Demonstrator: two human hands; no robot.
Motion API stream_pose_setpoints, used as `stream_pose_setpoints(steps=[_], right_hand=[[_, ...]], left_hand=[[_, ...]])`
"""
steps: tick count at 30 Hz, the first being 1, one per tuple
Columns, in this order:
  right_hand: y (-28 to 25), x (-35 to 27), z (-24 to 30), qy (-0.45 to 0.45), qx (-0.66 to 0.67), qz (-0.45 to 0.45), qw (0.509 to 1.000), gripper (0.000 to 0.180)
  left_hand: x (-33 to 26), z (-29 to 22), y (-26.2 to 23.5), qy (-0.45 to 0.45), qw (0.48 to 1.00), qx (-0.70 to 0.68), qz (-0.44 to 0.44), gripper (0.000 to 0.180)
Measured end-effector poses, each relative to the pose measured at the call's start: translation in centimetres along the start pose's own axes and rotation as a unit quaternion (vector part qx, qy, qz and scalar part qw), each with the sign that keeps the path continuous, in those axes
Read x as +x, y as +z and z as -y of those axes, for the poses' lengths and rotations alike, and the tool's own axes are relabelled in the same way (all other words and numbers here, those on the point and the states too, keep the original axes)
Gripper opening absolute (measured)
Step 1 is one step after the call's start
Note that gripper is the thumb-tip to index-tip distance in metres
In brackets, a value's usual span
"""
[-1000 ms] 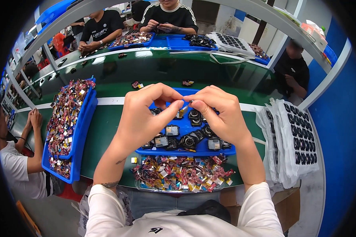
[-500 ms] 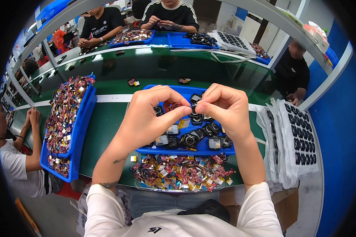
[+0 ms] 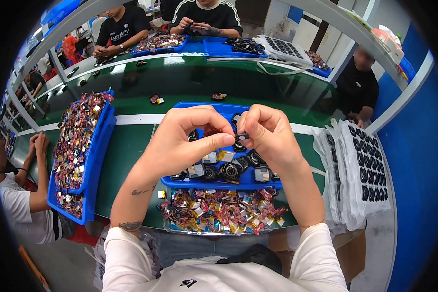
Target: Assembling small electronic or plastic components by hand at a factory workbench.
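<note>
R hand [image 3: 272,136] pinches small dark part [image 3: 242,136] thumb-to-finger, approx. ctr of frame. L hand [image 3: 182,141] is curled w/ thumb tip right by it; reddish piece [image 3: 212,131] shows in the curl, can't tell if gripped. Behind, blue tray [image 3: 219,185] w/ blk watch-like cases [image 3: 230,170] on green counter [image 3: 131,165]; mixed-parts pile [image 3: 224,209] lower ctr.

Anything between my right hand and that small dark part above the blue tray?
Nothing visible: the right hand pinches the small dark part directly. The left hand is close on its left side; whether it touches is unclear.
</note>
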State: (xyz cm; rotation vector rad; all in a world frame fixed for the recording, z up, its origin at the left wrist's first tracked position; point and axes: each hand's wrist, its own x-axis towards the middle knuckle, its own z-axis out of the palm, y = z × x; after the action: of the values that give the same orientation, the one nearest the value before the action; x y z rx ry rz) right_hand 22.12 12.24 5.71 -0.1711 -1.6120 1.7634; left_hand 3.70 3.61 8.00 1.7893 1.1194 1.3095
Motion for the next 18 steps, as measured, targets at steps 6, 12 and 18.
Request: stream_pose_setpoints(steps=[6,12,18], right_hand=[[0.1,0.3,-0.1,0.017,0.004,-0.001,1.000,0.022],[-0.9,0.7,-0.5,0.014,-0.015,0.023,1.000,0.022],[-2.3,1.2,-2.5,-0.060,-0.782,-0.034,0.620,0.022]], left_hand=[[0.4,0.6,-0.3,0.064,0.998,-0.002,0.026,0.007],[0.4,0.3,-0.6,0.105,0.993,0.020,0.045,0.007],[0.2,0.4,-0.9,0.095,0.995,0.012,-0.026,0.010]])
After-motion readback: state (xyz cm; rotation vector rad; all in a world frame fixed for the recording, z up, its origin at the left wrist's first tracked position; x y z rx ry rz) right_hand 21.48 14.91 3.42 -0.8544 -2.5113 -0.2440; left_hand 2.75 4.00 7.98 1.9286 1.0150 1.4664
